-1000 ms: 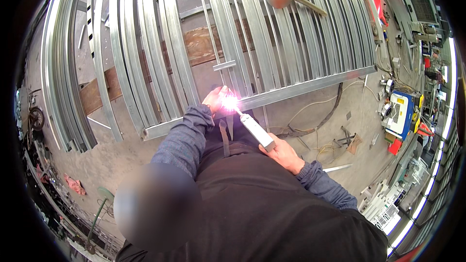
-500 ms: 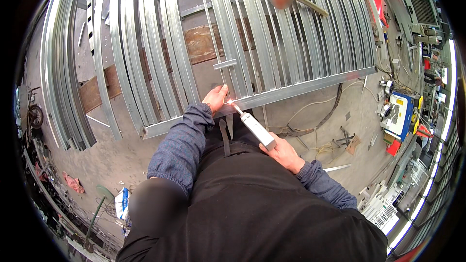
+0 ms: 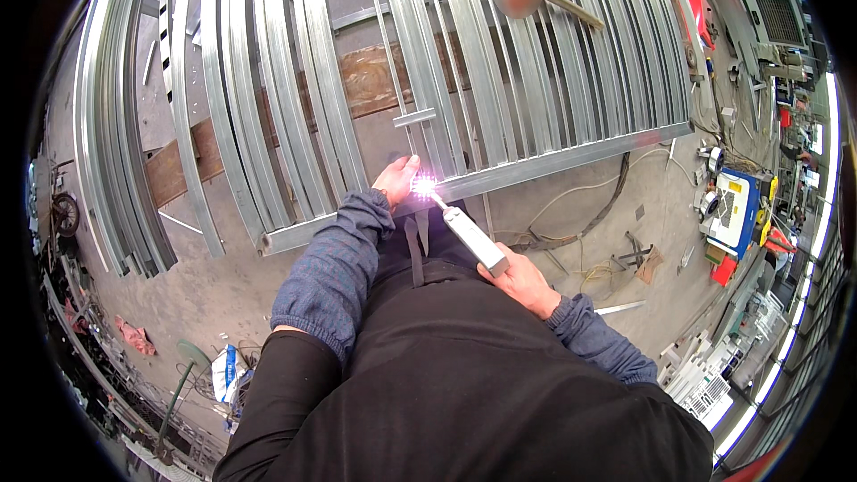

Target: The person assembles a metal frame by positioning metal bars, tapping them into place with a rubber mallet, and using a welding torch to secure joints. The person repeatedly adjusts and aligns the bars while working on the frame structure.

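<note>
My right hand (image 3: 525,284) is wrapped round the rear of a silver, box-shaped welding torch (image 3: 471,241). Its thin nozzle meets the bottom rail (image 3: 518,178) of a metal frame, where a bright pink-white glare (image 3: 424,186) hides the joint. Close to the glare, on its left, my left hand (image 3: 395,180) has its fingers closed at the lower end of a thin metal bar (image 3: 389,49); the exact grip is partly hidden. Just above, a short metal piece (image 3: 414,118) lies across the bars.
Parallel galvanized bars (image 3: 486,80) fill the frame, with loose profiles (image 3: 116,125) at left. A hammer-like tool's handle (image 3: 573,11) rests on top. Cables (image 3: 571,236) trail over the floor at right, near a blue-and-white machine (image 3: 736,214). A brown board (image 3: 357,80) lies beneath.
The small orange spark at the nozzle tip has grown into a large bright pink-white glare. Both hands and the welding torch stay in nearly the same place.
</note>
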The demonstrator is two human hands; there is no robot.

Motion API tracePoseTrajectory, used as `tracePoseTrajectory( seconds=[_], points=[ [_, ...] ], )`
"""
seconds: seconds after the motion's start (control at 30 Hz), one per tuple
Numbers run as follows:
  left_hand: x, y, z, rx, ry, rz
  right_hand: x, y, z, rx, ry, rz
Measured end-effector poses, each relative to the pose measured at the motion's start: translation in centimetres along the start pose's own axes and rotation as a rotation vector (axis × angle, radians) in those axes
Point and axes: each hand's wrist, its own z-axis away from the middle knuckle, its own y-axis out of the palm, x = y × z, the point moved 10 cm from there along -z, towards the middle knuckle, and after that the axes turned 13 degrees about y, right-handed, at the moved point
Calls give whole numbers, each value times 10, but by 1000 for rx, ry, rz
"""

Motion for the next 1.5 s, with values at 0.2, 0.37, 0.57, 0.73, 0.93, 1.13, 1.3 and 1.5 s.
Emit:
tracePoseTrajectory(
  seconds=[0.2, 0.37, 0.57, 0.73, 0.93, 1.13, 1.3, 1.5],
  points=[
    [7, -4, -3, 3, 29, -69, -1, 0, 0, 14, 12, 21],
    [-4, -3, 0, 30, 4, -61, -2, -1, -2, 30, 19, 48],
    [13, -2, -7, 50, 14, -48, 1, -1, 0, 48, 45, 62],
    [15, 1, -6, -2, -4, 27, 15, -31, 20, -49, -29, 39],
    [-14, 0, 5, 12, -61, -6, 9, -164, 26, -417, -78, 59],
    [-29, -18, 29, -140, 95, -79, 18, -363, -6, -967, -89, 199],
    [-101, -54, 107, -316, 232, -215, 12, -499, -108, -1038, 111, 257],
    [-71, -75, 176, -680, 121, -103, -37, -591, -248, -1101, 38, 287]
  ],
)
